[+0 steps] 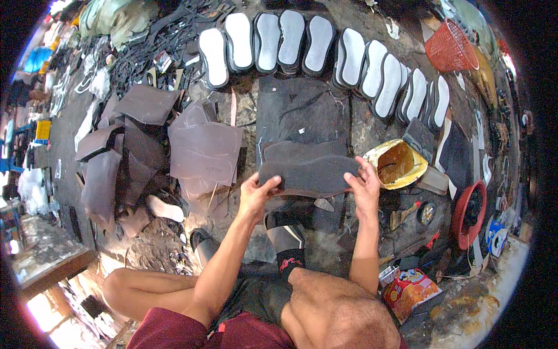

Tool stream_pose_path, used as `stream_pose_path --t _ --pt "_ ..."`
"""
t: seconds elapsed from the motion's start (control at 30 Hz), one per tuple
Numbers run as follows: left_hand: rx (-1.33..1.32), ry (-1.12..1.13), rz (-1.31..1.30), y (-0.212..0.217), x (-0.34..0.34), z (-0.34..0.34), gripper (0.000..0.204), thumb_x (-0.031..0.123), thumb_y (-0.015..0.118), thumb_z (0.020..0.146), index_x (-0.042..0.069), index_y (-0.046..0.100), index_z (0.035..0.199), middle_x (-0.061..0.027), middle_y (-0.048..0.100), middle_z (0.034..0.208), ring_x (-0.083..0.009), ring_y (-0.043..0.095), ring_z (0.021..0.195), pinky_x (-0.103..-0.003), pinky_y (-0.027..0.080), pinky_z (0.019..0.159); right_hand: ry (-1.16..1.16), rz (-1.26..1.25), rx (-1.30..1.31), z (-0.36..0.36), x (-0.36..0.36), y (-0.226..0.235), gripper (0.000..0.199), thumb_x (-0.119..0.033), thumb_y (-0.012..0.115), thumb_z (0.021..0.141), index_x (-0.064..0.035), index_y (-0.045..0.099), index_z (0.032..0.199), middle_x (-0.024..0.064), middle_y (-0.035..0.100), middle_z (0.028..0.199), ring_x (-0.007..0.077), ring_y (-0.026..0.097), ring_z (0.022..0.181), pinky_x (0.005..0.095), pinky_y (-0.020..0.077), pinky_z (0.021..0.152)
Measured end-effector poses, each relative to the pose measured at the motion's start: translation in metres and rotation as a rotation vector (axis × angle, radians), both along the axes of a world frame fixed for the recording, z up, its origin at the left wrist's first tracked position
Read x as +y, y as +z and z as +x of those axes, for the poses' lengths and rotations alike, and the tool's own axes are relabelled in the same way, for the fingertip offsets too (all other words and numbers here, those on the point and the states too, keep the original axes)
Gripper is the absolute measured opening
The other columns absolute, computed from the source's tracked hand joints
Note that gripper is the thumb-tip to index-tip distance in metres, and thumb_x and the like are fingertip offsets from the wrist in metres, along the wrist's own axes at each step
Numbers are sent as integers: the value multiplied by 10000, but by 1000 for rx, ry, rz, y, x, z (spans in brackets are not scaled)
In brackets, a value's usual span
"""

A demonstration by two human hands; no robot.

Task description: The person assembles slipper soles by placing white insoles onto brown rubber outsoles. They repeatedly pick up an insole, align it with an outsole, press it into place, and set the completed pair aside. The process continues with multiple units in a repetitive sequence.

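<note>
Between my two hands a dark shoe sole (314, 175) is held lengthwise over the work board. My left hand (256, 193) pinches its left end, thumb on top. At the other end, my right hand (365, 187) has its thumb against the edge and its fingers partly behind. Just beyond lies another dark sole piece (302, 151), partly covered by the held one. Both rest above or on a black board (302, 113). A yellow-rimmed glue container (398, 164) with brown residue inside stands to the right of my right hand.
Stacks of soles with white tops (290, 38) curve along the far side. Brown sheets (206, 142) and a heap of dark sheets (133, 145) lie left. On the right are a red basket (452, 46), a red ring-shaped item (469, 215) and a brush (407, 214).
</note>
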State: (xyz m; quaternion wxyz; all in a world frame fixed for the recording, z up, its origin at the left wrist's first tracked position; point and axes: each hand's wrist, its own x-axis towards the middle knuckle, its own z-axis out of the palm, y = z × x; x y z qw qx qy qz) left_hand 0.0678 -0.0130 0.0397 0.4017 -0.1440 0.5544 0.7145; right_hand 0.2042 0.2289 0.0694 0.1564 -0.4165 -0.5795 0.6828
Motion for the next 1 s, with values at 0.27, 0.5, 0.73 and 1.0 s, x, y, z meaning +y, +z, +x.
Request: stream_pose_path --t 0.27,0.5,0.73,1.0 --pt "81 4 -216 -20 -10 21 391 90 777 846 -51 662 1192 -91 726 1025 -172 695 850 -308 574 742 -79 -50 -152 24 -6 -52 570 21 750 801 -89 597 1339 161 640 1225 182 656 922 296 575 673" --pt "382 -266 -591 -34 -13 4 470 193 831 792 -23 702 1189 -90 745 932 -122 679 775 -279 557 719 -101 1 -155 25 -8 -69 550 15 755 809 -54 601 1333 150 648 1240 176 669 923 284 579 652" --pt "365 -224 -569 -43 -10 3 451 178 846 772 -25 715 1153 -103 741 913 -134 685 746 -275 558 670 -107 -4 -154 25 -8 -81 541 4 744 827 -64 599 1344 125 669 1189 162 672 912 274 571 644" --pt "259 -157 -514 -35 -6 3 454 128 856 734 -45 711 1128 -106 752 937 -128 689 783 -275 565 734 -124 6 -151 26 -10 -88 530 6 736 831 -75 606 1338 105 678 1180 146 672 889 271 569 618"
